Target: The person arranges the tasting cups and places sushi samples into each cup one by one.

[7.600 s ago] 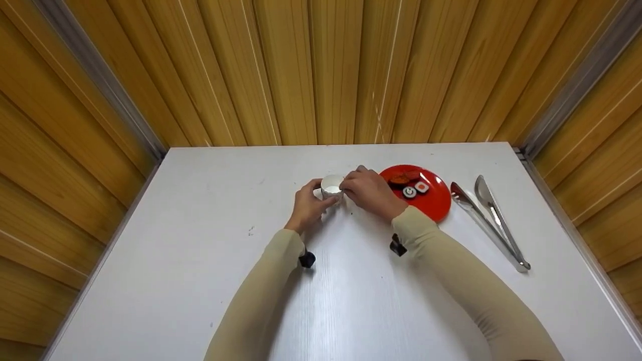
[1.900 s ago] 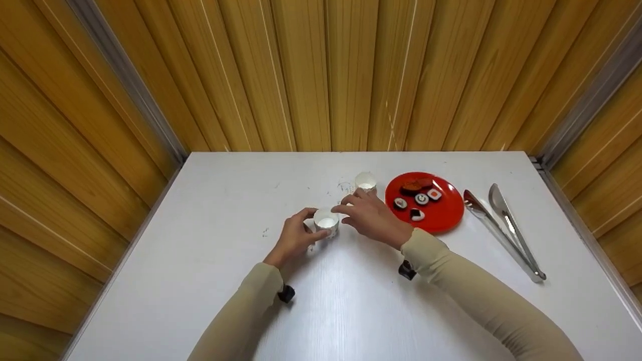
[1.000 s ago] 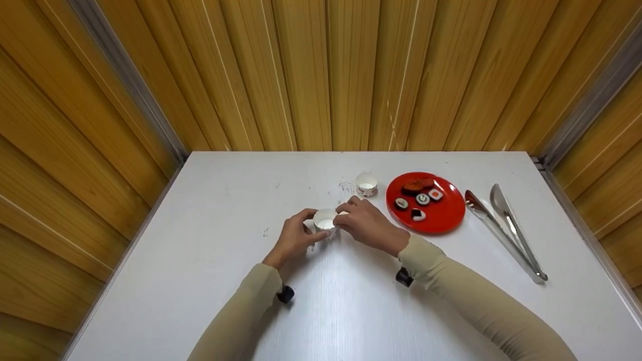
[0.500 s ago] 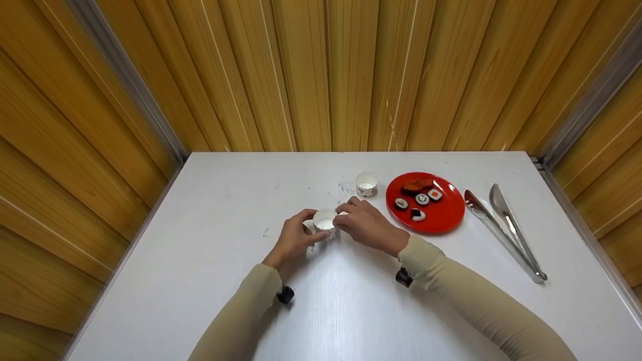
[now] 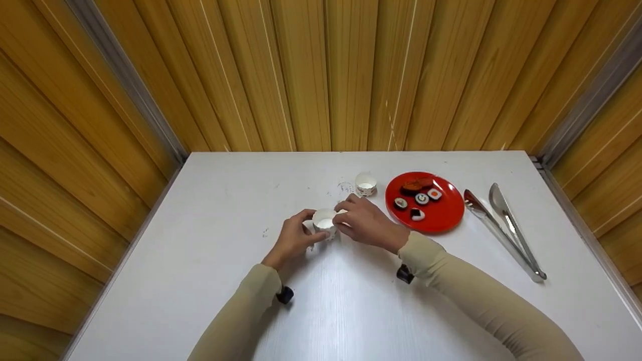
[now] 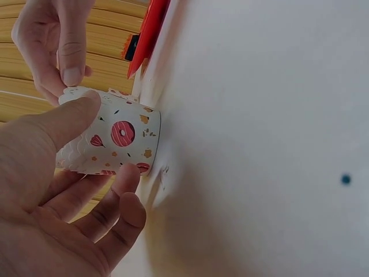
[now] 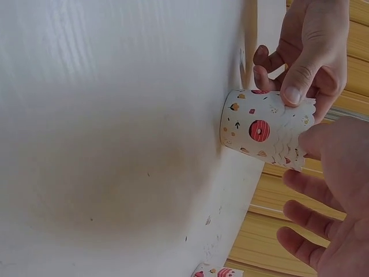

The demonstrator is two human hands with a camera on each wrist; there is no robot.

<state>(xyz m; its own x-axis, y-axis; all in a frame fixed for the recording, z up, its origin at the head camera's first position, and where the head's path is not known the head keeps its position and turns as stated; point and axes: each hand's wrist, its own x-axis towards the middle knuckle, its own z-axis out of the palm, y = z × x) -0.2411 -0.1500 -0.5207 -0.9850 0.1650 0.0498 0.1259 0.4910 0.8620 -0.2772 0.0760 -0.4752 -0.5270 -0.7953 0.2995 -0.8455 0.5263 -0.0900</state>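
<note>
A white paper baking cup (image 5: 325,219) with a scalloped rim stands upright on the table. Pink doughnut prints show on its side in the left wrist view. My left hand (image 5: 293,233) grips the cup's side from the left, thumb at the front. At the rim's right side, my right hand (image 5: 368,221) pinches the edge between thumb and index finger; its other fingers spread apart in the right wrist view. A second paper baking cup (image 5: 366,185) stands farther back, apart from both hands.
On the right lies a red plate (image 5: 444,220) with several toy sushi pieces, among them a rice ball (image 5: 417,214) and an orange-topped piece (image 5: 416,186). Metal tongs (image 5: 503,236) lie spread beyond it. Wood-patterned walls (image 5: 301,75) border the white table.
Earlier both hands held a cup farther back; now a cup stands there and they hold one nearer. Since 1.9 s ago, the right fingers have closed on the rim. Little moved in the last second.
</note>
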